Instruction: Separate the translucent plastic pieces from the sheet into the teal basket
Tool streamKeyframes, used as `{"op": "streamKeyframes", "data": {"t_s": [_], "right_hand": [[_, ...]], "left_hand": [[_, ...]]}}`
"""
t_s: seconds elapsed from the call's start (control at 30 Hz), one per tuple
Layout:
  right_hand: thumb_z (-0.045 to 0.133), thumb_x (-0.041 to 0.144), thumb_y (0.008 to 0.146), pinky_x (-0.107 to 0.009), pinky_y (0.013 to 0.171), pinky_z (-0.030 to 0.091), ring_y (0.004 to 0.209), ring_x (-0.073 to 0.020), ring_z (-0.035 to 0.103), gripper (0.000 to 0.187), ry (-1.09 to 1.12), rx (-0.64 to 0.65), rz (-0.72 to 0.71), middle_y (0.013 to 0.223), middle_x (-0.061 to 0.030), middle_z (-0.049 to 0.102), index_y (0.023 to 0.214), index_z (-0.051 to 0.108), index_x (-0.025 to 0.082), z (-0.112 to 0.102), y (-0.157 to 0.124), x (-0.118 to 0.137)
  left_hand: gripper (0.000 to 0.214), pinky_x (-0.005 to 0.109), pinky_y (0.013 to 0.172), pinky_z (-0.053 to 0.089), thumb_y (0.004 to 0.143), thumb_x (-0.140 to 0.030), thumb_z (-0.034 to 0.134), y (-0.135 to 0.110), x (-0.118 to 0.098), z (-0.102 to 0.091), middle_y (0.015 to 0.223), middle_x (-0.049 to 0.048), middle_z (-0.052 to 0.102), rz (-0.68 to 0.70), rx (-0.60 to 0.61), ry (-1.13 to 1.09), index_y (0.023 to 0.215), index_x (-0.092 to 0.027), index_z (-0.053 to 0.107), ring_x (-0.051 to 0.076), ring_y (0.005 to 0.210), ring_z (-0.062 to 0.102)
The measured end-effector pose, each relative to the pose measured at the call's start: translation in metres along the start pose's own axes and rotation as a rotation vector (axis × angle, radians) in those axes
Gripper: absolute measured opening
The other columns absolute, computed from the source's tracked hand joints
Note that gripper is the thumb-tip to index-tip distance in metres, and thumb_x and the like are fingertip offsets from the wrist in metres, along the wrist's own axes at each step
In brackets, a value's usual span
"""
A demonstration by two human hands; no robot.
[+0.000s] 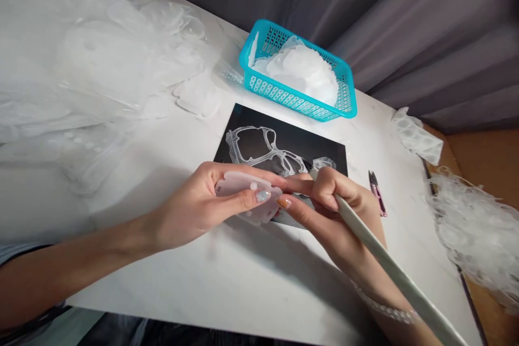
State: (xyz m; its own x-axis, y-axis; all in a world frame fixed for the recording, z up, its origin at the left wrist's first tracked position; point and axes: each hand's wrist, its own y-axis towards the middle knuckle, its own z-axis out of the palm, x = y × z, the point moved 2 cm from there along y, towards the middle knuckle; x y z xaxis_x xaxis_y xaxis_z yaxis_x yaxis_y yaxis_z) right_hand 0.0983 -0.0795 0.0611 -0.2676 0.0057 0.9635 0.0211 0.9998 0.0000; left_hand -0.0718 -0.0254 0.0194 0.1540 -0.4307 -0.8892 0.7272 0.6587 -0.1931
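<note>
A thin translucent white sheet piece [243,186] with a rounded, notched outline and small holes is pinched between the thumb and fingers of my left hand [203,200]. My right hand [344,200] has its fingers wrapped round a long, flat, pale stick-like tool [389,265], which runs back past the wrist; what its far tip is cannot be made out. The right thumb and index fingertip meet the right edge of the sheet piece. Beneath both hands lies a black mat [239,119] bearing a clear cut-out frame [243,159], partly covered by my fingers.
A blue basket [300,105] holding white sheet pieces stands behind the mat. A large heap of translucent sheets [109,48] fills the left side. To the right are small pink-handled snips [377,194], a perforated white scrap [417,135] and a tangled heap of clear offcuts [482,232].
</note>
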Motion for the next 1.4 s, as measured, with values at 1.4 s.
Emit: {"op": "streamKeyframes", "data": {"t_s": [1.4], "right_hand": [[0.084,0.017,0.071,-0.019,0.045,0.046,0.052,-0.0083,0.054,0.048,0.395,-0.129,0.280,0.070,0.0024,0.071,0.066,0.037,0.022,-0.015,0.020,-0.027]], "left_hand": [[0.025,0.030,0.087,0.057,0.091,-0.018,0.056,0.002,-0.003,-0.008,0.097,0.0116,0.078,-0.181,0.048,-0.287,0.103,-0.013,0.077,0.020,0.092,0.074]]}}
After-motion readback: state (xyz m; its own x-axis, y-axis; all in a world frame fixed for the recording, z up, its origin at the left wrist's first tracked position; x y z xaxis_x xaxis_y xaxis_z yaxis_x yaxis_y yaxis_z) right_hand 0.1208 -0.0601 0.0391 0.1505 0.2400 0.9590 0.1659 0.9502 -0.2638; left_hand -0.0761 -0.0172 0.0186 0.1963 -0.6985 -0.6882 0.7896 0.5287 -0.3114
